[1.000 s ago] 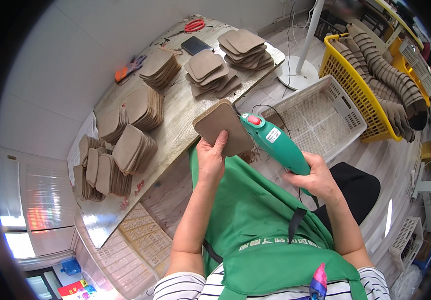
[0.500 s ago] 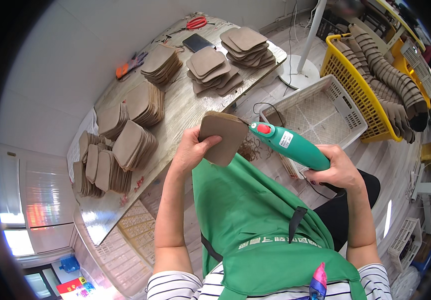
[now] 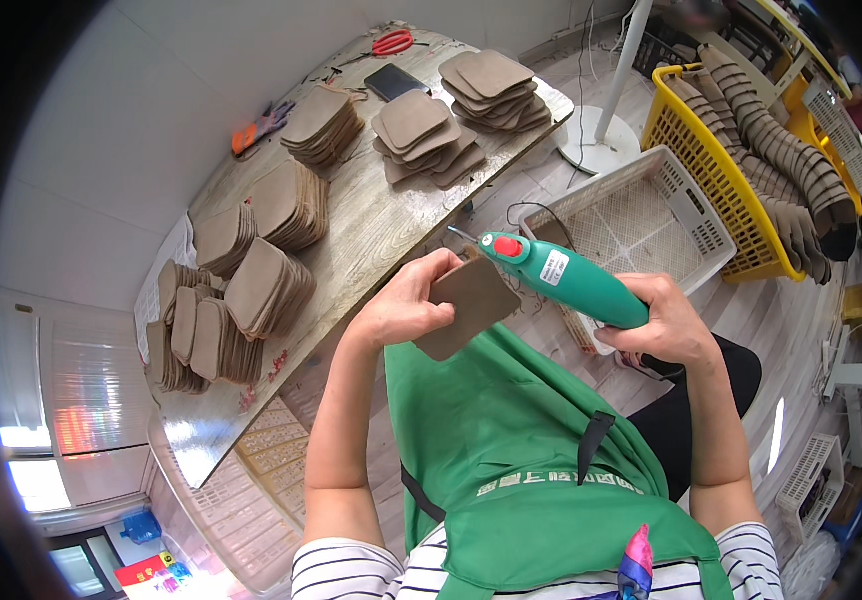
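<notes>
A flat brown piece with rounded corners (image 3: 473, 312) is pinched between the thumb and fingers of my left hand (image 3: 406, 302). It is held over my green apron, just off the table's front edge. My right hand (image 3: 663, 322) wraps round the rear of a green handheld power tool (image 3: 576, 280) with a red switch. The tool's thin metal tip (image 3: 462, 234) points up and left, close to the upper edge of the brown piece; whether they touch I cannot tell.
Several stacks of similar brown pieces (image 3: 276, 287) cover the wooden table (image 3: 371, 215). Scissors (image 3: 392, 43), a phone (image 3: 397, 83) and a glove (image 3: 263, 130) lie at its far side. A white crate (image 3: 696, 205) and a full yellow basket (image 3: 686, 130) stand to the right.
The brown piece has been turned clockwise in my left hand and lowered slightly to the right. My right hand has brought the tool a little left and up, so its tip now shows.
</notes>
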The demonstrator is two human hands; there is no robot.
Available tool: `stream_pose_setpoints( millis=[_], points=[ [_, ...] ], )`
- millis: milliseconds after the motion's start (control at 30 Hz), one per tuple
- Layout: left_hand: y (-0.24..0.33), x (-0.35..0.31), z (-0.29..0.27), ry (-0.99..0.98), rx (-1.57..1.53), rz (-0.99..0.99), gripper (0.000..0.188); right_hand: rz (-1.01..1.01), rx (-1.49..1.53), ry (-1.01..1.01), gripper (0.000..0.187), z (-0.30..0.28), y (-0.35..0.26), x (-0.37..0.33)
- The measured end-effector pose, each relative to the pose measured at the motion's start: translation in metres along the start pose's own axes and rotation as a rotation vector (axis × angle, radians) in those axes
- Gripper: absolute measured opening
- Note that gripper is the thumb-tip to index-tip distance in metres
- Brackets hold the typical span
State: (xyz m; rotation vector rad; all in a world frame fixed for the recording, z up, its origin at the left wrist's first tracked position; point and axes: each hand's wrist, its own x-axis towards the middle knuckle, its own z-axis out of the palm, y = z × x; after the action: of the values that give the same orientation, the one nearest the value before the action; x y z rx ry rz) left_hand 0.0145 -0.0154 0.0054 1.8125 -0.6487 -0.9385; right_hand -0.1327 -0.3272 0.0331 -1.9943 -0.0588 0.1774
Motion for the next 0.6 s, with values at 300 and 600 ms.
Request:
stream_pose_setpoints(
  millis=[300,600],
  points=[
    [-0.010,-0.015,0.004,0.735,-0.317,0.218,0.013,0.120,0.073,0.041,0.026,0.000,0.011,-0.018],
    [-0.003,-0.018,0.008,0.641,-0.426,0.182,0.017,-0.021,0.016,0.032,0.025,0.005,0.007,-0.021]
  ],
)
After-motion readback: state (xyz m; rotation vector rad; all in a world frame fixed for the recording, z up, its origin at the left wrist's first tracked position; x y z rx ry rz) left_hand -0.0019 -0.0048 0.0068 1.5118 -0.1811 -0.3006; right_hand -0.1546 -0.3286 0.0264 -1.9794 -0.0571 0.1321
